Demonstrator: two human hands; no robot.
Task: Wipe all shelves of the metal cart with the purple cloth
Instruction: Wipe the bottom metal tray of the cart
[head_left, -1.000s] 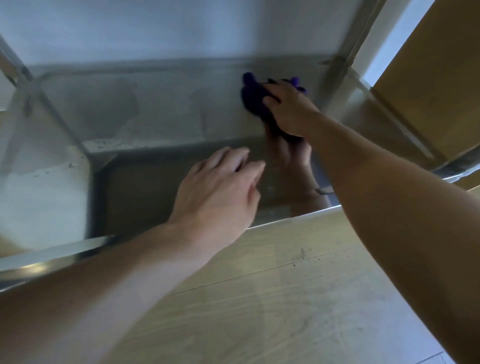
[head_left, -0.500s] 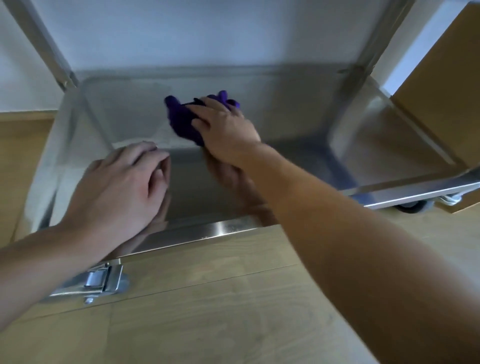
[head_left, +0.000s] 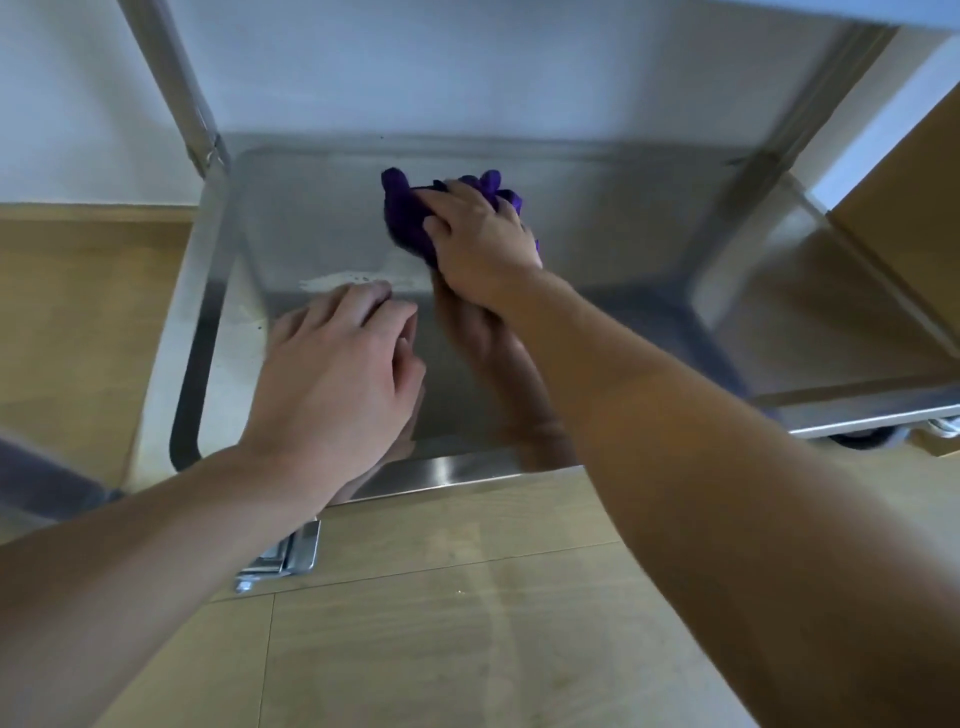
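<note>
The lowest shelf (head_left: 613, 218) of the metal cart is a shiny steel tray close to the floor. My right hand (head_left: 483, 244) grips the bunched purple cloth (head_left: 402, 213) and presses it on the shelf's middle, toward the back. Purple folds stick out past my fingers on the far side. My left hand (head_left: 337, 374) hovers over the front left part of the shelf with fingers loosely curled, holding nothing. Whether it touches the metal is unclear. The steel mirrors both arms.
A cart upright (head_left: 182, 88) rises at the back left, another upright (head_left: 810, 104) at the back right. A wheel (head_left: 862, 439) shows under the right front corner and a metal bracket (head_left: 283, 558) under the front left. Wooden floor (head_left: 467, 623) lies in front, a white wall behind.
My right hand has slid the cloth leftward along the back of the shelf from its right corner to the middle. My left hand shifted left, then stayed over the front. The view swung right.
</note>
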